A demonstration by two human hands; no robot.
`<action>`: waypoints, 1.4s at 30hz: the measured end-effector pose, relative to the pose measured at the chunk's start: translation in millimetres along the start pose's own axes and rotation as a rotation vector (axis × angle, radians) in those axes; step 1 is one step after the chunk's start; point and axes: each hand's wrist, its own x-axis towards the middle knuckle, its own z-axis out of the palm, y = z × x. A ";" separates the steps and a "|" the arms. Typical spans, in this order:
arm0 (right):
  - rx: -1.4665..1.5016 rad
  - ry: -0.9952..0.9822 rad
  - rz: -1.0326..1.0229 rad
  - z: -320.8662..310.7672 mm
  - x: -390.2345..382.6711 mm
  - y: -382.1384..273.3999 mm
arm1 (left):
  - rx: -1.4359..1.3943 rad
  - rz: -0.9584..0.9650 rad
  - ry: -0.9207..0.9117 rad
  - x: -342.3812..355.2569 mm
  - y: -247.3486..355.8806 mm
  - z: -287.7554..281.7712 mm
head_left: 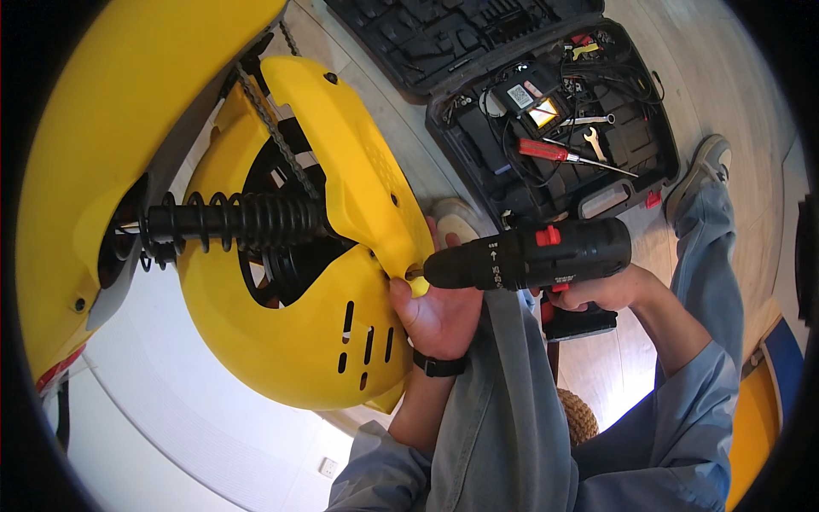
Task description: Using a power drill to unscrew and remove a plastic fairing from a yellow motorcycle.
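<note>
In my right hand (601, 288) is a black cordless drill (503, 261) with red switches, gripped by its handle. It lies level, and its bit meets the lower end of a yellow chain guard (363, 162). My left hand (442, 320) holds that same end, thumb in front and the other fingers partly hidden behind the guard and the drill. Below and left of the guard is a large yellow slotted fender (281, 358) around a dark wheel. A black coil-spring shock absorber (230, 220) runs across toward the guard, near a chain (271, 128).
Beyond the drill, an open black toolbox (444, 128) lies on the floor, holding a red screwdriver (543, 150), a wrench (594, 143) and black cables. More yellow bodywork (94, 171) fills the left side. My legs (503, 410) stretch out beneath my arms.
</note>
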 end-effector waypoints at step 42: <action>-1.403 0.338 -0.331 -56.6 -108.8 192.6 | -0.065 0.046 0.075 -2.2 -1.9 14.6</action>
